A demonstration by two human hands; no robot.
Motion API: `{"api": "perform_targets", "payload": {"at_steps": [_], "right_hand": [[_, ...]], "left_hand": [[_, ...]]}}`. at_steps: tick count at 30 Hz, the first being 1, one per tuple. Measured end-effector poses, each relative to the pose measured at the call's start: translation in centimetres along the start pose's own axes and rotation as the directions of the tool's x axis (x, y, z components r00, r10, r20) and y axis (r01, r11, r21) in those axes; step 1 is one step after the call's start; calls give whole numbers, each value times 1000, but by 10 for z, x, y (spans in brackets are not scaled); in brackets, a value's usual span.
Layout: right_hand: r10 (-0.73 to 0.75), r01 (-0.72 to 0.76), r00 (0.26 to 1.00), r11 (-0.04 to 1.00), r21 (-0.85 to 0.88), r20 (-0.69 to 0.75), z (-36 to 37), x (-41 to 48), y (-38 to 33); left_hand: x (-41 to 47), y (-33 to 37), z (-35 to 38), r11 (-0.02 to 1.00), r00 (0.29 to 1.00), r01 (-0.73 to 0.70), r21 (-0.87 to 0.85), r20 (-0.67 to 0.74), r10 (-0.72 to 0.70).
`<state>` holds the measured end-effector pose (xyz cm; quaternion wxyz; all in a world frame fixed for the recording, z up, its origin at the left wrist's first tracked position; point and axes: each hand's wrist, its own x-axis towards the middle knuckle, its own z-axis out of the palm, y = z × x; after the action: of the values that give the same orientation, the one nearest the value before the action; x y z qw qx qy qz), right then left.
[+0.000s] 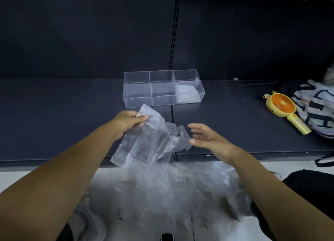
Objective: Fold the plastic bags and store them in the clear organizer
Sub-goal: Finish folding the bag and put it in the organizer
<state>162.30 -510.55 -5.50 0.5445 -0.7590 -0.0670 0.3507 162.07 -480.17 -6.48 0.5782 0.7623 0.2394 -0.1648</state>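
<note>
A thin, crinkled, see-through bag (pixel 144 143) is held at the centre of the frame, its top corner pinched between thumb and fingers of the left hand (pixel 129 121), while the right hand (pixel 207 138) is kept just beside its trailing edge, fingers straight and slightly spread. More clear bags (pixel 171 192) are heaped at lower centre. In the organizer (pixel 139 89) above, on the shelf (pixel 63 114), whitish folded plastic (pixel 187 94) is seen at the right end.

The picture is dim and cool-toned: the dark navy metal shelf (pixel 63 118) swallows most of the light, while pale highlights catch the edges of the clear six-compartment plastic organizer (pixel 138 96) and the crinkled translucent plastic bag (pixel 150 141). Detail is soft and smeared throughout, the right hand (pixel 207 137) slightly motion-blurred. The wide lens bows the shelf's straight lines.
</note>
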Motion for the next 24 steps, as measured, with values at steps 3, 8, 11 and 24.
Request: {"api": "perform_targets", "payload": {"at_steps": [3, 8, 11, 24], "right_hand": [[41, -35, 996, 997, -68, 84, 12, 24, 2], [29, 10, 994, 934, -356, 105, 29, 63, 4], [3, 39, 995, 903, -428, 97, 32, 71, 5], [151, -110, 886, 987, 117, -438, -37, 84, 9]], "left_hand": [[16, -15, -8, 996, 998, 49, -78, -20, -51], [30, -27, -12, 975, 993, 98, -201, -39, -108], [36, -33, -14, 965, 991, 109, -240, -54, -126], [51, -42, -38, 920, 957, 171, -353, -162, -240]]}}
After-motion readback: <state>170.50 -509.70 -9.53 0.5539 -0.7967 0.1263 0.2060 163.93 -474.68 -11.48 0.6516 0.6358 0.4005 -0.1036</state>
